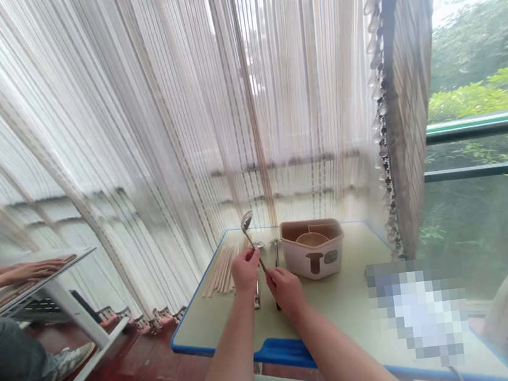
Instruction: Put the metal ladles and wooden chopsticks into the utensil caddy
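My left hand and my right hand are both closed on the handle of a metal spoon, which stands tilted with its bowl up and to the left. My left hand grips higher on the handle, my right hand its lower end. Two more metal utensils lie flat on the table under and behind my hands. Left of them lies a row of several wooden chopsticks. A beige plastic utensil holder with compartments stands just right of my hands.
The table has a blue rim and a blue handle at its near edge. Striped curtains hang close behind it, with a window at right. A blurred patch covers the table's right part. At far left another person's arms rest on a second table.
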The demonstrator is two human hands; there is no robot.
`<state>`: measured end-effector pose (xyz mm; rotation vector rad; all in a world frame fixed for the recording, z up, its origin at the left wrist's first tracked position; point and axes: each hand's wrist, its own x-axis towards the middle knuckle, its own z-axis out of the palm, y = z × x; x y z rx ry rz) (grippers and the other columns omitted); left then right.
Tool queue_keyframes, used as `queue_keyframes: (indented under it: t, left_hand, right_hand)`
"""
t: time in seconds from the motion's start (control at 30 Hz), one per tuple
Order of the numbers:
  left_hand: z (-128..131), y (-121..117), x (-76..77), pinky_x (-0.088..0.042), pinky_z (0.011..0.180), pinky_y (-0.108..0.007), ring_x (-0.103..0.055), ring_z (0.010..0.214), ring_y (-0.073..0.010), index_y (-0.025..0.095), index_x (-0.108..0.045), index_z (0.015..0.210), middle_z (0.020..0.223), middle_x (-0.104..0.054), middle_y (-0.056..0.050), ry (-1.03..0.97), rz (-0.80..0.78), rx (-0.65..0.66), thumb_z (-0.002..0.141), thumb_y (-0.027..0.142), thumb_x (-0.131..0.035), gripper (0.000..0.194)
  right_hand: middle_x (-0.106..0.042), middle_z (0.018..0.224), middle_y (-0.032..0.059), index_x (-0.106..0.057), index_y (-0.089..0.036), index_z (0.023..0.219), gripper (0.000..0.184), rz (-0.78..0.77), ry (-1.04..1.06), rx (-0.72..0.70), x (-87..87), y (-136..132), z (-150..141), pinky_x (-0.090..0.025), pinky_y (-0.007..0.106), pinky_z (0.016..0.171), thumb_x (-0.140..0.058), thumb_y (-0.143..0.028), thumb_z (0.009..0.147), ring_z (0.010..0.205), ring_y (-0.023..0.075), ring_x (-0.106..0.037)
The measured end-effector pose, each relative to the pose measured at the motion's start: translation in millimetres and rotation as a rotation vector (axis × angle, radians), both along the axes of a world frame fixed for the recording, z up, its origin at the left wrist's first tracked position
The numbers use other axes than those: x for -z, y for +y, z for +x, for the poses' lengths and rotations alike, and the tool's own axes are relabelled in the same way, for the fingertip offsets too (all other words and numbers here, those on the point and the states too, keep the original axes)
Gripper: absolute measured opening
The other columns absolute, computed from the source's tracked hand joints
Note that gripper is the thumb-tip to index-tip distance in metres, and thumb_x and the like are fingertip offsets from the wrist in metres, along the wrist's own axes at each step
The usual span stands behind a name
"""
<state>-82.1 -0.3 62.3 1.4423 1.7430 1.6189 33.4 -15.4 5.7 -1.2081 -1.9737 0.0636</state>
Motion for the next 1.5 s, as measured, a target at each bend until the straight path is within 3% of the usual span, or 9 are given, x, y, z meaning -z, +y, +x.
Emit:
queue_keyframes:
  t: [0.13, 0.33, 0.57, 0.7, 0.83, 1.03, 1.27, 1.5]
  left_hand:
    - [13, -14, -22.6, -0.048, 0.068, -0.027, -0.064, 0.07, -0.0168, 0.014, -0.069, 0.085, 0.077, -0.07, -0.006, 0.119, 0.094, -0.05, 0.076, 0.039, -0.055, 0.03]
    - [40, -29, -57.7, -0.047, 0.074, -0.028, -0.063, 0.074, -0.0167, 0.016, -0.069, 0.088, 0.082, -0.07, -0.007, 0.313, 0.185, -0.055, 0.08, 0.034, -0.051, 0.026]
    - [75, -44, -83.5, -0.048, 0.075, -0.028, -0.063, 0.075, -0.0152, 0.017, -0.068, 0.09, 0.082, -0.07, -0.005, 0.297, 0.209, 0.101, 0.079, 0.03, -0.056, 0.021]
    - [91, -58, -97.1, -0.049, 0.075, -0.028, -0.063, 0.077, -0.0155, 0.017, -0.068, 0.086, 0.082, -0.07, -0.005, 0.249, 0.22, 0.183, 0.078, 0.028, -0.058, 0.017]
    - [101, -64, -109.6, -0.05, 0.072, -0.029, -0.064, 0.074, -0.0157, 0.017, -0.067, 0.085, 0.081, -0.069, -0.005, 0.172, 0.198, 0.339, 0.075, 0.031, -0.062, 0.018]
    - [119, -50, -122.3, -0.052, 0.072, -0.03, -0.063, 0.075, -0.0163, 0.016, -0.065, 0.086, 0.08, -0.068, -0.005, 0.007, 0.221, 0.614, 0.072, 0.036, -0.063, 0.024]
    - [136, -23, -143.1, -0.049, 0.077, -0.032, -0.062, 0.076, -0.0162, 0.014, -0.067, 0.091, 0.083, -0.068, -0.007, 0.068, 0.27, 0.755, 0.07, 0.037, -0.065, 0.031]
    - [152, 8, -137.6, -0.048, 0.079, -0.032, -0.061, 0.08, -0.0165, 0.014, -0.067, 0.087, 0.083, -0.068, -0.006, 0.048, 0.256, 0.827, 0.068, 0.036, -0.066, 0.029]
  right_hand:
    - [-0.067, 0.084, 0.0071, -0.065, -0.02, 0.101, 0.031, 0.008, 0.177, -0.019, -6.0, -3, 1, -0.043, 0.023, 0.07, -0.038, -0.028, 0.089, 0.072, 0.0143, -0.06]
    - [-0.067, 0.092, 0.0057, -0.064, -0.019, 0.102, 0.026, -0.118, 0.512, -0.19, -33.2, -7, 14, -0.048, 0.024, 0.069, -0.05, -0.026, 0.081, 0.068, 0.0133, -0.06]
    - [-0.067, 0.091, 0.006, -0.063, -0.018, 0.103, 0.029, -0.181, 0.487, -0.186, -49.1, -19, 47, -0.047, 0.029, 0.074, -0.05, -0.021, 0.077, 0.077, 0.0167, -0.06]
    - [-0.067, 0.093, 0.0056, -0.063, -0.018, 0.105, 0.03, -0.197, 0.469, -0.283, -61.8, -28, 74, -0.047, 0.027, 0.074, -0.052, -0.027, 0.079, 0.076, 0.0153, -0.061]
    - [-0.068, 0.088, 0.004, -0.064, -0.018, 0.099, 0.026, -0.202, 0.462, -0.285, -77.0, -35, 105, -0.048, 0.025, 0.072, -0.052, -0.031, 0.08, 0.075, 0.014, -0.061]
    - [-0.069, 0.085, 0.0039, -0.064, -0.016, 0.094, 0.022, -0.258, 0.418, -0.211, -103.8, -33, 140, -0.048, 0.025, 0.072, -0.058, -0.029, 0.077, 0.077, 0.0138, -0.064]
    - [-0.068, 0.08, 0.0002, -0.064, -0.018, 0.091, 0.02, -0.21, 0.341, -0.065, -135.0, -12, 159, -0.045, 0.021, 0.07, -0.061, -0.028, 0.074, 0.076, 0.0113, -0.062]
    - [-0.068, 0.082, -0.0008, -0.064, -0.02, 0.088, 0.016, -0.189, 0.309, 0.076, -133.8, 12, 173, -0.042, 0.021, 0.071, -0.06, -0.029, 0.075, 0.077, 0.0109, -0.06]
